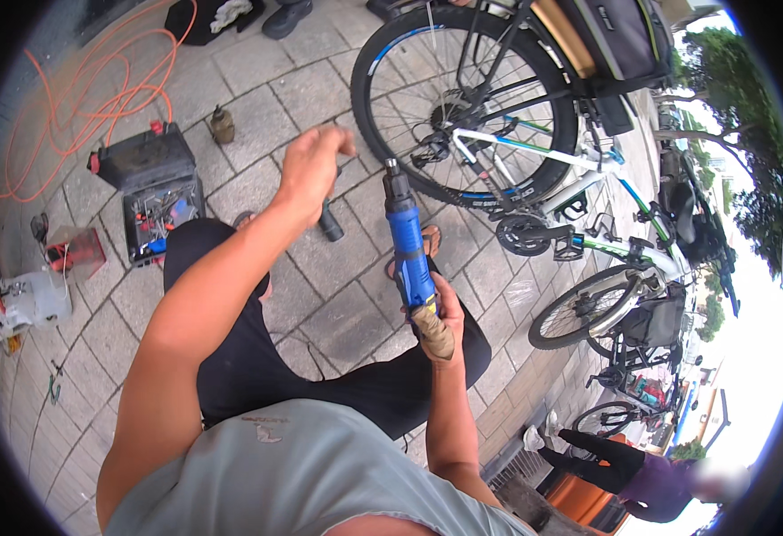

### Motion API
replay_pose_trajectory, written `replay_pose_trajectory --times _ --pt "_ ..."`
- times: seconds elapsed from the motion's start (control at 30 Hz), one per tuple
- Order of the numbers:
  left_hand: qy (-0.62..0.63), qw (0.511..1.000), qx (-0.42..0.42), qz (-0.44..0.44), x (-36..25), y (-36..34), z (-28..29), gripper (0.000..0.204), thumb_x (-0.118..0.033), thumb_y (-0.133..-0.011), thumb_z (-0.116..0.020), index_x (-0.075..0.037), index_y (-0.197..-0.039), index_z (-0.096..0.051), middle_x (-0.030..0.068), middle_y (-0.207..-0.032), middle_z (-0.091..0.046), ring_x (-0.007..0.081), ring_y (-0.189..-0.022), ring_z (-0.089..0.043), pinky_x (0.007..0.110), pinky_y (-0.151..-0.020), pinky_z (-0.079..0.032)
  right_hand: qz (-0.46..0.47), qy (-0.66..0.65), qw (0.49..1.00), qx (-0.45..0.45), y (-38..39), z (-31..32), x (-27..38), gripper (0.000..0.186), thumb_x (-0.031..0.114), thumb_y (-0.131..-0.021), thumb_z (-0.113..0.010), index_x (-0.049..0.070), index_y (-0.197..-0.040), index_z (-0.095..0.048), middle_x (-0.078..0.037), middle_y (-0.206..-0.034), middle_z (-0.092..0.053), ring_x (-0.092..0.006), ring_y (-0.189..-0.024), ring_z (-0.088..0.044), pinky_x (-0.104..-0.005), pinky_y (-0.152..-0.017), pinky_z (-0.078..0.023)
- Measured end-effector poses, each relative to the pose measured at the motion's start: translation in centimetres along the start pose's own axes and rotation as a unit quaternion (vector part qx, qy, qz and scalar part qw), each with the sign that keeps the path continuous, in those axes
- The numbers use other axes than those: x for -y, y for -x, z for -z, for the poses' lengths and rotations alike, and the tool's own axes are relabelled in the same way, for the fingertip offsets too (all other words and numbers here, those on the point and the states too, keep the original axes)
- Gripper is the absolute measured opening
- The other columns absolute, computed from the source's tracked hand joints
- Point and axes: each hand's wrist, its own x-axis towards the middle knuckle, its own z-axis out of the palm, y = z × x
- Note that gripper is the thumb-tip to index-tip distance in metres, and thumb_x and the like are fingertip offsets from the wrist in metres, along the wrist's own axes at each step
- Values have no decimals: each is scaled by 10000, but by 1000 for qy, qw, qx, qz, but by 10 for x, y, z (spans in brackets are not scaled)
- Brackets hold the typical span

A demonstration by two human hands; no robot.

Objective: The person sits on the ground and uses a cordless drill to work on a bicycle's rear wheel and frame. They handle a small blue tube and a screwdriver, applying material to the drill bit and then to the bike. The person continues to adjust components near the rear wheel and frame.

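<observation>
The biggest thing close by is the white bike (579,161), with its big back wheel (366,89) facing the hands. It is best not to let the tool bump the wheel's thin wires, as they could bend. Next is the black tool box (141,156), lid up, with lots of bits inside. It sits off to the left, so the arm may have to stretch to get a new bit.

Then comes the blue power tool (407,237), held up between the legs and the back wheel, with its nose aimed away from the body. That is a good, safe way to point it. The right hand (448,313) is wrapped round its back end, by a tan wrap (433,332). A snug hold there should help, because a tool like this may twist when it spins.

The left hand (309,174) is up in the air, its fingers bent, not on the blue tool. A dark stick (330,221) shows just by it, but I cannot tell if the hand holds it. Fingers should stay well back from any part that turns. Smallest is the shiny metal tip (392,168). It should go on straight, and be pushed all the way down before the tool spins
</observation>
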Motion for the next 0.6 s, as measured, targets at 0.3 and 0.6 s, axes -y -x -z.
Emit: replay_pose_trajectory --times 0.3,0.6 --pt "73 871 460 156 36 51 -8 362 -229 -1082 -491 19 -1302 -637 136 -1181 -738 88 -547 -575 210 -450 -355 131 291 948 -18 -12 -25 2 803 144 -793 -920 28 -1479 -520 -143 -1352 -610 -263 -1228 -610 -386 -1047 -489" --pt "32 875 470 114 24 55 -4 354 -255 -1095 -515 7 -1270 -676 58 -917 -707 79 -626 -641 182 -493 -384 226 318 921 -21 -32 -31 -12 737 94 -773 -909 42 -1422 -562 -175 -1338 -606 -314 -1221 -616 -403 -1043 -487"
